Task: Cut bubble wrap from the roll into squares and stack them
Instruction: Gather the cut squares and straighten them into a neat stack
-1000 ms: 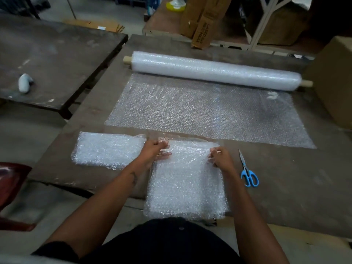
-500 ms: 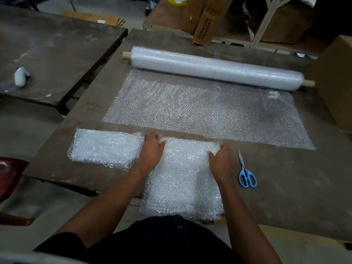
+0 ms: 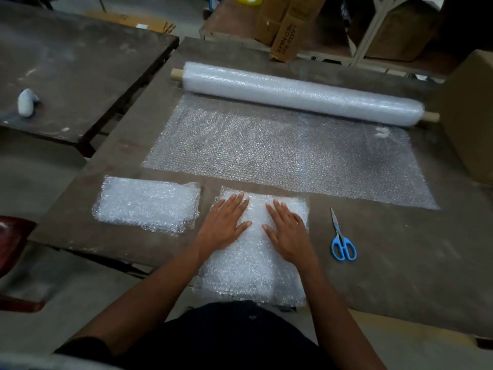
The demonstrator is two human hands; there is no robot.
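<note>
A stack of cut bubble wrap squares (image 3: 253, 273) lies at the near edge of the brown table (image 3: 400, 263). My left hand (image 3: 226, 225) and my right hand (image 3: 288, 231) press flat on its far half, fingers straight, side by side. A second, smaller stack of bubble wrap (image 3: 148, 204) sits to the left. The bubble wrap roll (image 3: 301, 93) lies across the far side, with an unrolled sheet (image 3: 288, 153) spread toward me. Blue-handled scissors (image 3: 342, 243) lie shut on the table right of my right hand.
A large cardboard box (image 3: 469, 118) stands at the table's right edge. A second dark table (image 3: 80, 65) to the left holds a small white object (image 3: 26, 102). Cardboard boxes (image 3: 288, 25) and a shelf frame stand behind. A red chair (image 3: 10, 244) is at the left.
Both hands let go of the top sheet's far edge, laid it down, then slid inward from the stack's corners toward its middle, now pressing flat.
</note>
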